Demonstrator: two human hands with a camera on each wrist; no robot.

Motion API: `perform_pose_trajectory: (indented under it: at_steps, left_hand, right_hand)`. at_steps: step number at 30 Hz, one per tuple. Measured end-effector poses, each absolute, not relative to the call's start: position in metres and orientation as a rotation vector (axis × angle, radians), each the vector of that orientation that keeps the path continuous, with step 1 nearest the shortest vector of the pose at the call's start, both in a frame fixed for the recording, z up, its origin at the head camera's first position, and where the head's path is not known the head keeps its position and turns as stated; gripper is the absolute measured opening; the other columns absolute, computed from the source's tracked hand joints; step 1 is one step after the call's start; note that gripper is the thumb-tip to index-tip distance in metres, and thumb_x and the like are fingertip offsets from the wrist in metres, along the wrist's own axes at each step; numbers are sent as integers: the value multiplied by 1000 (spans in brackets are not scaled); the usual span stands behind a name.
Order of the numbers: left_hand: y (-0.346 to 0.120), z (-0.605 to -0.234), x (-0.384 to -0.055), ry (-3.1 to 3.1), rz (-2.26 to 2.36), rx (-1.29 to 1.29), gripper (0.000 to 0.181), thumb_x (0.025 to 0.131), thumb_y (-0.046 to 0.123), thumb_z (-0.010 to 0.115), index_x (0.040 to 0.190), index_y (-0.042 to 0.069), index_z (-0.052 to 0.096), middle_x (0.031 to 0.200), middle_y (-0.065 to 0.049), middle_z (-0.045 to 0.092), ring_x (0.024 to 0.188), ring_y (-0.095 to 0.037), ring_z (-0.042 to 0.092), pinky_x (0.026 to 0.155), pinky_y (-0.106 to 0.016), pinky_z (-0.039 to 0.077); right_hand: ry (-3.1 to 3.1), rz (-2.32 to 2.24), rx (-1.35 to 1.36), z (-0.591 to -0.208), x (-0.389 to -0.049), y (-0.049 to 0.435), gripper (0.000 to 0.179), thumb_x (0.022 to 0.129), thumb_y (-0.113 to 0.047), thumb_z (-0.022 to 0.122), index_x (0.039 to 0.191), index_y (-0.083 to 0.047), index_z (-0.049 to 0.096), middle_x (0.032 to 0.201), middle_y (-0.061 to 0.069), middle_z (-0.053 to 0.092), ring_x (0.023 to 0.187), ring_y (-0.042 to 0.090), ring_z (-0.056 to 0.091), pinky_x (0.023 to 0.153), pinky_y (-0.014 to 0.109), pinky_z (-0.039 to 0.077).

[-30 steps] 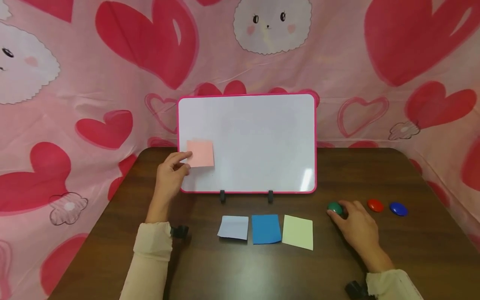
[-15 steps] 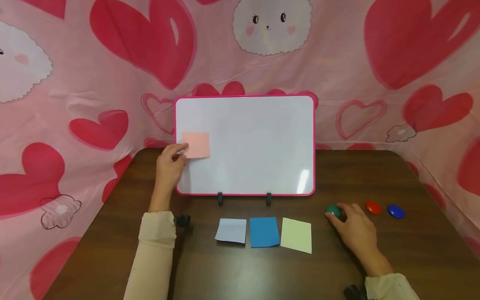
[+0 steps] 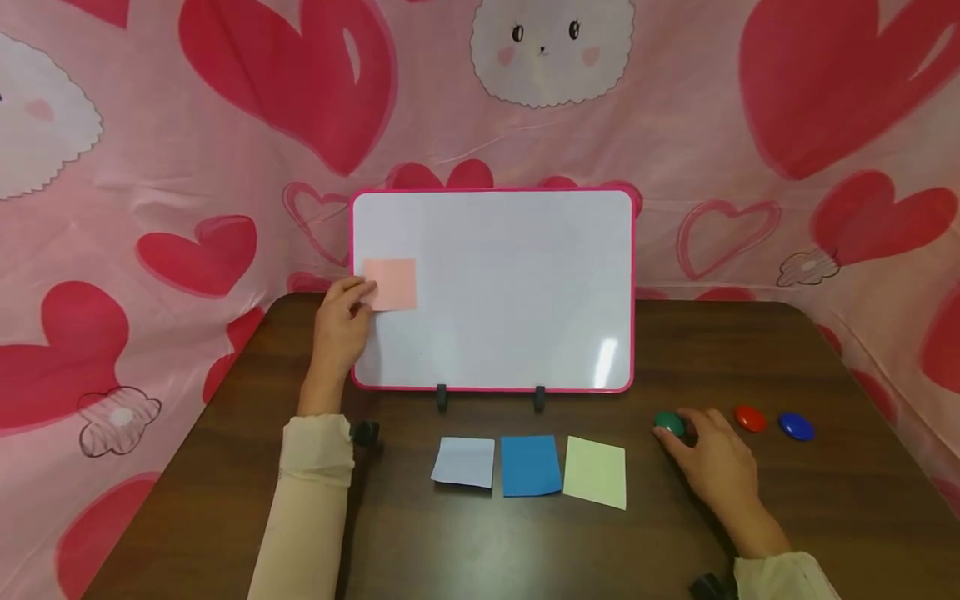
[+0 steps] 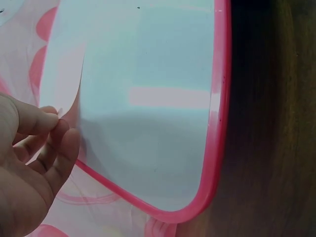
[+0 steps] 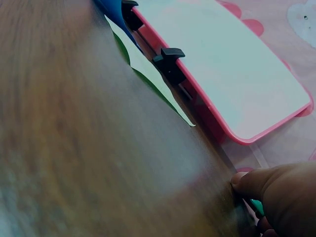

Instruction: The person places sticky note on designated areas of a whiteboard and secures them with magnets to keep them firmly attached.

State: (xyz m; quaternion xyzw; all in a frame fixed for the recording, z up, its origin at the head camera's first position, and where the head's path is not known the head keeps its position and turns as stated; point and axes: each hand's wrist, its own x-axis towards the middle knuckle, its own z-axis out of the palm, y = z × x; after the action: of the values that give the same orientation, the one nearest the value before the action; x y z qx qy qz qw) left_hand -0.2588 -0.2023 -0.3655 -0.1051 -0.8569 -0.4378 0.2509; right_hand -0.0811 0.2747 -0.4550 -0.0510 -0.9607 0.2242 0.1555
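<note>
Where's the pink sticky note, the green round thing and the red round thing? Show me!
Pink sticky note (image 3: 396, 284): head view, middle of its front face.
Green round thing (image 3: 668, 423): head view, middle of its shiny top.
Red round thing (image 3: 750, 418): head view, middle of its top.

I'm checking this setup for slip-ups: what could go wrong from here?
The pink note, pinched at one edge by the left hand, bends away from the whiteboard in the left wrist view, so it might slip or crease.
The right hand, gripping the green disc, is close to the red disc and might nudge it.
</note>
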Motion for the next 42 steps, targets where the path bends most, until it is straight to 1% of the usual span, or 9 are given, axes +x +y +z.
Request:
perform_pose_trajectory:
  at_steps: [3,7,10,15,23,29,34,38,42]
  left_hand:
    - [-202,-364,-259,-2334,-1167,-279,31,92,-10,58,120,-8,70,134,-18,57,115,-33,57,92,-44,47]
    - [-202,-363,-259,-2351,-1131,-260,31,92,-8,59,121,-7,70,139,-17,55,128,-35,52,101,-48,45]
    - [-202,-363,-260,-2373,-1112,-252,31,93,-7,59,122,-7,69,142,-16,54,132,-37,49,106,-50,41]
    - [-203,-364,-261,-2398,-1069,-258,29,95,-3,59,123,-7,69,144,-15,54,135,-36,48,109,-49,39]
    - [-204,-363,-263,-2437,-988,-269,32,95,-2,58,126,-5,68,145,-12,55,135,-35,49,108,-50,40]
    - [-204,-361,-263,-2499,-890,-260,36,96,1,57,130,0,67,145,-10,55,134,-33,49,106,-50,42]
    - [-203,-360,-265,-2579,-806,-276,42,96,3,57,138,5,62,152,-9,48,137,-34,46,104,-55,43]
    - [-204,-359,-267,-2636,-757,-302,48,96,4,56,144,9,57,157,-7,42,140,-35,42,104,-58,41]
    - [-204,-359,-267,-2667,-739,-315,50,96,4,56,146,10,54,159,-8,39,141,-36,40,106,-60,39]
  right_hand:
    - [-2759,638,-151,-454,-81,274,48,89,-35,78,116,4,67,98,16,61,83,34,61,69,58,51]
    - [-2771,646,-157,-453,-82,273,49,90,-36,77,117,4,66,100,17,61,85,35,60,71,59,51]
    - [-2778,660,-167,-452,-82,273,50,90,-36,76,118,4,66,102,18,60,86,36,60,71,60,50]
    - [-2786,670,-176,-451,-81,272,50,91,-37,75,119,3,66,103,18,61,88,37,61,71,61,50]
    - [-2788,664,-166,-452,-81,272,49,91,-36,75,119,4,66,103,18,61,88,37,61,71,60,50]
    - [-2777,668,-164,-451,-81,271,49,91,-35,76,118,4,67,102,19,61,88,37,61,71,60,50]
    - [-2762,661,-169,-452,-81,271,48,90,-35,77,117,3,67,102,18,61,88,36,61,70,60,50]
    - [-2765,656,-174,-452,-80,271,48,90,-36,76,117,3,67,101,17,61,86,35,60,69,59,50]
    - [-2773,655,-175,-452,-79,272,49,90,-36,76,118,3,67,101,18,61,86,35,60,69,59,50]
